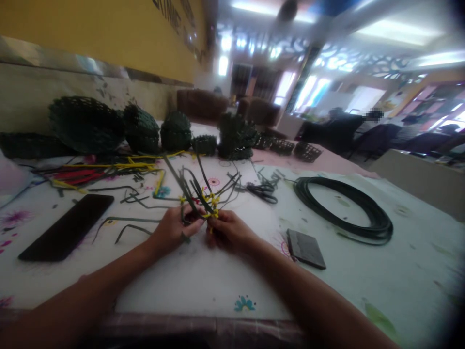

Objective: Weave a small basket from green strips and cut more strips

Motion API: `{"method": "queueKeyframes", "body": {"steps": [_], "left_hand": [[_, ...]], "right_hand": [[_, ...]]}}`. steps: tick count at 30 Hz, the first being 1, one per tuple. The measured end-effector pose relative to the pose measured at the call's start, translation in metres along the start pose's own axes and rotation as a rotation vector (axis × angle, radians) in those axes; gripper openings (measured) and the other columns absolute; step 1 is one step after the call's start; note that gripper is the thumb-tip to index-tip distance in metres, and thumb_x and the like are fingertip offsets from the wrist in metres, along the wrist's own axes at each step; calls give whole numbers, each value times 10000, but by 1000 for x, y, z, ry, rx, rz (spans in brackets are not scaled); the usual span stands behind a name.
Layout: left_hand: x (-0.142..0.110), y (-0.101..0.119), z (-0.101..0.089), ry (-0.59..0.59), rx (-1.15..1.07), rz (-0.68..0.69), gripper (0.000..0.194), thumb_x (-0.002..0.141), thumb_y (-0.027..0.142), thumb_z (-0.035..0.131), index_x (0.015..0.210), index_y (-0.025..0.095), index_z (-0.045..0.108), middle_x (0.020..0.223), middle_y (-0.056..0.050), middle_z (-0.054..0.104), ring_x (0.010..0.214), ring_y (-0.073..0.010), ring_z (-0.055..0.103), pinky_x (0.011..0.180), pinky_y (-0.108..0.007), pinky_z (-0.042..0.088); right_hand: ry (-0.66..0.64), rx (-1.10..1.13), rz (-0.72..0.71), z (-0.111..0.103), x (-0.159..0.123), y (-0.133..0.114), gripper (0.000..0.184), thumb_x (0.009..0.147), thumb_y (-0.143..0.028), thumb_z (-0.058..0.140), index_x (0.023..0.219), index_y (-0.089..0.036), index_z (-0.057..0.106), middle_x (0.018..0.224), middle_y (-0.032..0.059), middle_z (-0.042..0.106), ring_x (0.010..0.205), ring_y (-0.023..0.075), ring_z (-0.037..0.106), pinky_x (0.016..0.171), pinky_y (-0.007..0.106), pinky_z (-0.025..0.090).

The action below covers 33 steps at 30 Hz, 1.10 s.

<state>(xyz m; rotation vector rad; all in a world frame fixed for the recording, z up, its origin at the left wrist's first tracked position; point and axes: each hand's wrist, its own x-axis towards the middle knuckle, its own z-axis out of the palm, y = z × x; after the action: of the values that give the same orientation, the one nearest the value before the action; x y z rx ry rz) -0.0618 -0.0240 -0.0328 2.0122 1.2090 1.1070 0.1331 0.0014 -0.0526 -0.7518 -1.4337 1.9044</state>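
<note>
The woven piece (211, 206) of yellow and dark green strips was just above the near middle of the surface (196, 295), between the two hands, its long dark ends fanning up and away from the person. The right hand (230, 230) pinched its yellow-banded near edge between thumb and fingers; the left hand (178, 225) curled around the strips at the other side, thumb toward the weave, though blur hid exactly which strands it gripped. The likeliest trouble, as I judged it, was a crossing springing loose: the strips looked stiff, and if either pinch slackened, their pull could have opened the small weave. The free ends stood close together, so a wrong one might have been picked up or two crossed out of order. Loose dark strips (140, 227) lay just beside the left wrist and might have snagged on that arm or become mixed with the working ends. Beyond, the scissors (262, 192) lay near other dark strips, where a careless reach could have knocked them. The coil (378, 224) and the grey block (306, 248) sat apart to the right, the dark flat slab (67, 228) to the left, all less likely to interfere.
</note>
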Motion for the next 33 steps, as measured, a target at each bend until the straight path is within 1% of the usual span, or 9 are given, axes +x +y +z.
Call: {"method": "queueKeyframes", "body": {"steps": [3, 8, 12, 16, 20, 23, 26, 29, 33], "left_hand": [[0, 2, 1, 14, 21, -12, 144, 831, 270, 608, 912, 164, 663, 789, 1, 692, 686, -125, 625, 631, -212, 484], [0, 8, 4, 73, 104, -29, 122, 825, 278, 605, 832, 162, 643, 733, 2, 658, 662, -128, 607, 613, -223, 468], [2, 14, 12, 139, 183, -15, 103, 809, 247, 596, 750, 164, 613, 717, -12, 644, 657, -139, 604, 615, -241, 463], [3, 10, 22, 193, 319, 56, 113, 815, 230, 568, 732, 165, 610, 740, -46, 639, 714, -177, 612, 666, -287, 472], [1, -1, 25, 192, 365, 154, 116, 831, 238, 557, 803, 161, 640, 790, -73, 657, 770, -207, 629, 706, -319, 494], [-1, -7, 23, 171, 357, 231, 104, 833, 208, 559, 858, 156, 645, 828, -76, 676, 809, -206, 647, 750, -321, 512], [-3, -10, 22, 116, 356, 294, 137, 839, 209, 574, 943, 157, 647, 894, -80, 692, 877, -206, 653, 812, -331, 521], [-3, -13, 22, 79, 368, 324, 177, 831, 212, 593, 990, 163, 654, 982, -98, 696, 970, -225, 642, 883, -369, 518], [-3, -18, 23, 80, 331, 323, 162, 825, 193, 585, 957, 150, 669, 993, -113, 704, 976, -233, 648, 885, -392, 528]], "right_hand": [[30, -10, -6, 3, 0, 2, 368, 799, -513, 675, 725, -185, 524, 510, -28, 608, 368, 90, 510, 363, 190, 348], [103, -40, -11, 13, -3, 0, 332, 789, -489, 655, 737, -188, 525, 540, -25, 603, 412, 112, 561, 394, 204, 392], [260, -125, -54, 24, -4, 1, 313, 831, -423, 603, 645, -187, 518, 475, -34, 554, 366, 99, 511, 365, 197, 354], [400, -234, -107, 29, -2, 4, 329, 836, -293, 604, 541, -181, 509, 418, -36, 520, 346, 77, 453, 357, 181, 320], [402, -273, -99, 28, -2, 6, 319, 843, -242, 546, 530, -191, 509, 406, -29, 523, 322, 98, 460, 330, 195, 323], [399, -287, -101, 27, -2, 7, 299, 835, -215, 535, 539, -194, 504, 423, -25, 540, 328, 102, 473, 332, 198, 341], [405, -301, -104, 25, -1, 8, 295, 836, -201, 531, 542, -195, 501, 417, -29, 532, 332, 105, 484, 331, 196, 349], [403, -313, -91, 23, -1, 7, 298, 844, -226, 535, 550, -197, 498, 408, -32, 526, 335, 110, 499, 330, 194, 354], [384, -357, -64, 23, -1, 3, 283, 841, -279, 549, 575, -185, 544, 414, -21, 546, 344, 110, 506, 332, 190, 350]]}}
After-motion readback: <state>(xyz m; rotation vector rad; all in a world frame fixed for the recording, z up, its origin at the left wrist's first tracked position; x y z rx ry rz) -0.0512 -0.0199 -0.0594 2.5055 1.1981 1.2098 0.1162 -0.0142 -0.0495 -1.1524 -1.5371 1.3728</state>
